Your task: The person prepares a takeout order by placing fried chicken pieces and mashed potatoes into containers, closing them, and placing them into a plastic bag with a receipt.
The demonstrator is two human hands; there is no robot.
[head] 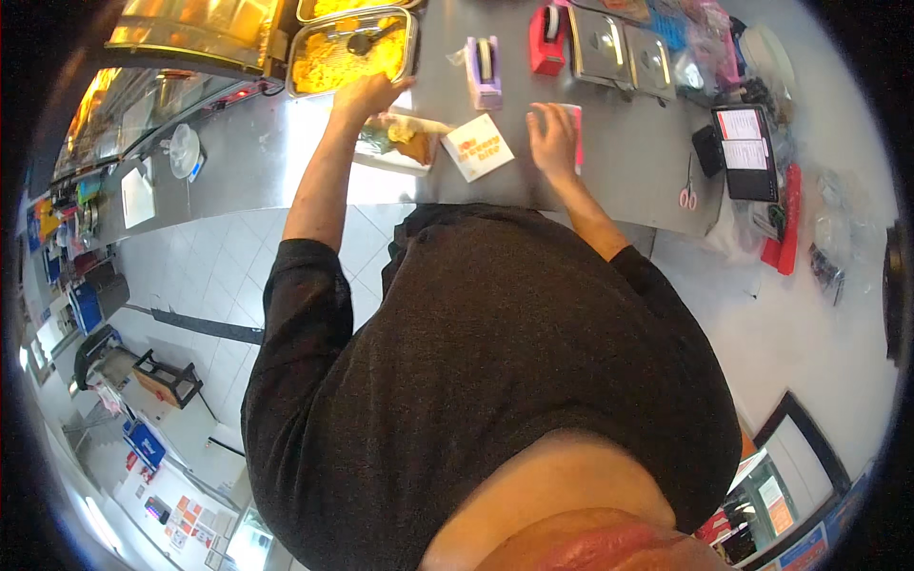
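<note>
My left hand is at the near edge of a metal tray of yellow crumbly food; whether its fingers grip anything cannot be made out. A dark utensil rests in that food. Just below the hand lies a pale open container with greens, a yellow portion and a brown piece of food. To its right is a white square box with orange printing, flat on the steel counter. My right hand hovers over or rests on the counter, fingers apart, beside a pink-and-white flat item.
Behind the box stand a purple tape dispenser and a red one. Lidded metal pans are at the back right. Pink-handled scissors and a black bill folder lie right. A lit display case borders the left.
</note>
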